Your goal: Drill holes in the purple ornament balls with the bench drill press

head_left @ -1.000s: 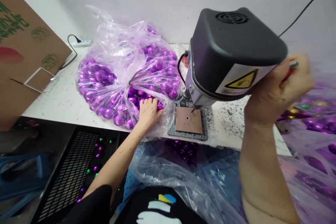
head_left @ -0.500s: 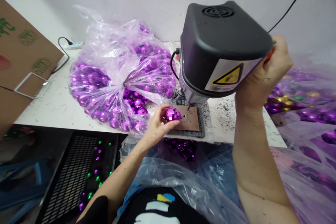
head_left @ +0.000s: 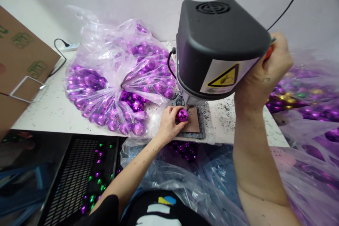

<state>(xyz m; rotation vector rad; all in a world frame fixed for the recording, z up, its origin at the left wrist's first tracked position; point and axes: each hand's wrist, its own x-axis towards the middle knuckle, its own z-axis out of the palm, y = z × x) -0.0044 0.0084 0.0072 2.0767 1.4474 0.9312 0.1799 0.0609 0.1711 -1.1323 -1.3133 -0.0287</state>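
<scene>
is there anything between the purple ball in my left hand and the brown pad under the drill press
Nothing visible. Your left hand holds the purple ball right at the brown pad, under the drill press head. The head hides the drill tip itself.

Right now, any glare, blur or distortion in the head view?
Head view: wide-angle bend at the edges; drill press housing looms oversized; glare on the clear bag of purple balls; right-side bags soft; left hand and its ball sharp; right hand fairly sharp.
</scene>
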